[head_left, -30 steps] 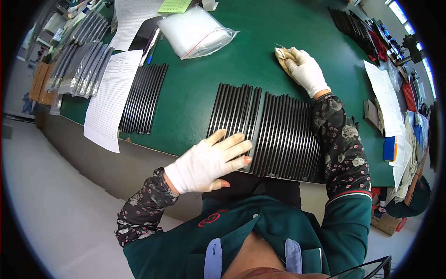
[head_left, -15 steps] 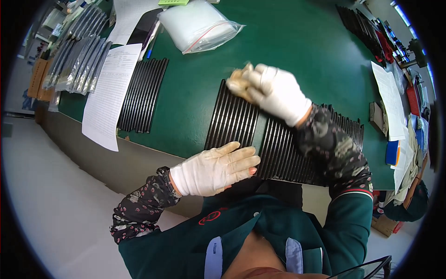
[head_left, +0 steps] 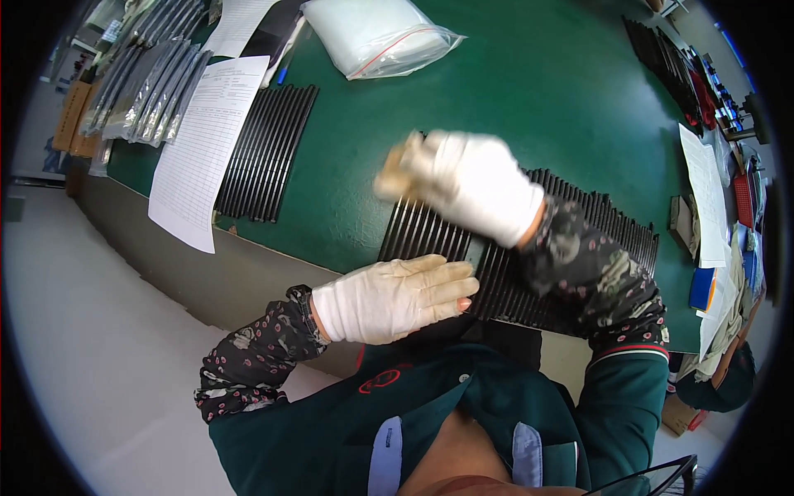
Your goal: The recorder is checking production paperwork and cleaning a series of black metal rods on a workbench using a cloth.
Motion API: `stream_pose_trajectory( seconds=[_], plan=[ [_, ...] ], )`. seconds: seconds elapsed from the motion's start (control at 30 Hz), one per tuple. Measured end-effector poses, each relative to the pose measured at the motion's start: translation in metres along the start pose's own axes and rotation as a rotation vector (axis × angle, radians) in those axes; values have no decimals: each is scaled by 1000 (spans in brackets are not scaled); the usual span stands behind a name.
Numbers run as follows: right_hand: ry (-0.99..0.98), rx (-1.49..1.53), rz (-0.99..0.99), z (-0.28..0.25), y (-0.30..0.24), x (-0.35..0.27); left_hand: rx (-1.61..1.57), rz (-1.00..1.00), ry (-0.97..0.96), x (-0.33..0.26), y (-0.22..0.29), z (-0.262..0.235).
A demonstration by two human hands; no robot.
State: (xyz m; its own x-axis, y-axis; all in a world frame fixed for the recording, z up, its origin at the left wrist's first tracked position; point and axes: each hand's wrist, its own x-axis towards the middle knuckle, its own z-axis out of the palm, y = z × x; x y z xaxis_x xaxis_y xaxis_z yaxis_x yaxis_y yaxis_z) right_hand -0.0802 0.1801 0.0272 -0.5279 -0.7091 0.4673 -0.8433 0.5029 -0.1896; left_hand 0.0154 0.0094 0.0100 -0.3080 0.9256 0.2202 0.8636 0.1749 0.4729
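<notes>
A row of thin black rods [head_left: 423,234] lies side by side at the near edge of the green table [head_left: 529,83]. My left hand [head_left: 401,299], in a white glove with cream-coated fingers, lies flat with fingers stretched out across the rods' near ends. Over their far part is my right hand [head_left: 463,182], gloved alike. Its fingers are bunched and smeared by motion; whatever they hold, if anything, cannot be made out. Beneath my right forearm a second, wider group of black rods [head_left: 624,230] is partly hidden.
More black rods [head_left: 269,153] lie at the left, partly under a printed sheet [head_left: 203,157]. Bagged rods [head_left: 153,91] are heaped beyond it. A clear bag of white material [head_left: 376,37] stands at the back. A blue box [head_left: 701,288] and papers [head_left: 703,194] lie at the right edge.
My right hand has moved left and slightly nearer over the rods. My left hand stays flat on their near ends. The whole view has shifted slightly.
</notes>
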Motion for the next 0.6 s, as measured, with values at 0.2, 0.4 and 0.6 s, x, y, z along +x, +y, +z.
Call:
stream_pose_trajectory(
  seconds=[0.2,0.4,0.6],
  plan=[
    [-11,214,-90,3,-23,3,112,-10,13,-12,0,12],
    [-47,84,-72,6,-26,-5,-104,-49,-86,-2,0,-1],
    [145,-41,-32,1,21,-1,8,21,-51,5,-1,-6]
  ],
)
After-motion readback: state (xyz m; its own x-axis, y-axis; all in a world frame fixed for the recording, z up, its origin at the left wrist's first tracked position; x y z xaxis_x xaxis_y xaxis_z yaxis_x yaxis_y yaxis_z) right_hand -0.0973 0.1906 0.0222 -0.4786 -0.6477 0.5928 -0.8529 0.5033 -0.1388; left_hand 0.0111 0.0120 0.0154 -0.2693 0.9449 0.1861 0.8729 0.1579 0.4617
